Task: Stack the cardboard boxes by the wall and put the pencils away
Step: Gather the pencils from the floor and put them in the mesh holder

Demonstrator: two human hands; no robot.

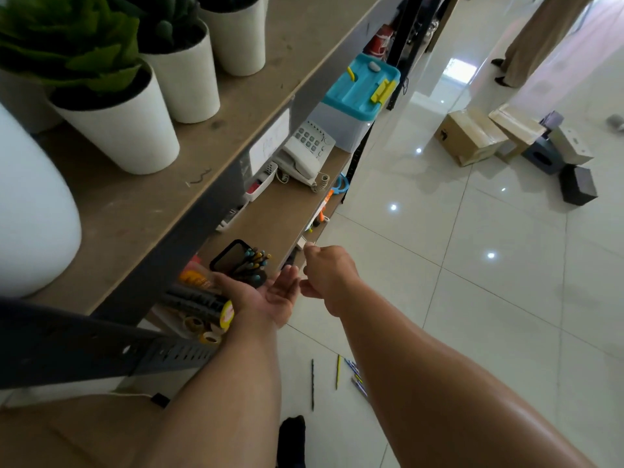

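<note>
A black pencil holder point(233, 260) with several pencils in it stands on the lower shelf point(280, 211). My left hand point(270, 297) lies palm up beside it with relaxed fingers, its thumb side against the holder's base. My right hand point(329, 276) hovers just to the right, back toward me, with curled fingers; I see nothing in it. Several loose pencils point(337, 371) lie on the tiled floor between my forearms. Two brown cardboard boxes point(467, 136) sit on the floor at the far right, one of them open point(516, 125).
White plant pots point(135, 130) stand on the upper shelf. A telephone point(305, 153) and a turquoise-lidded bin point(358, 92) are on the lower shelf. Small dark and grey boxes point(577, 184) lie beside the cardboard ones. A person stands at the far right point(537, 42).
</note>
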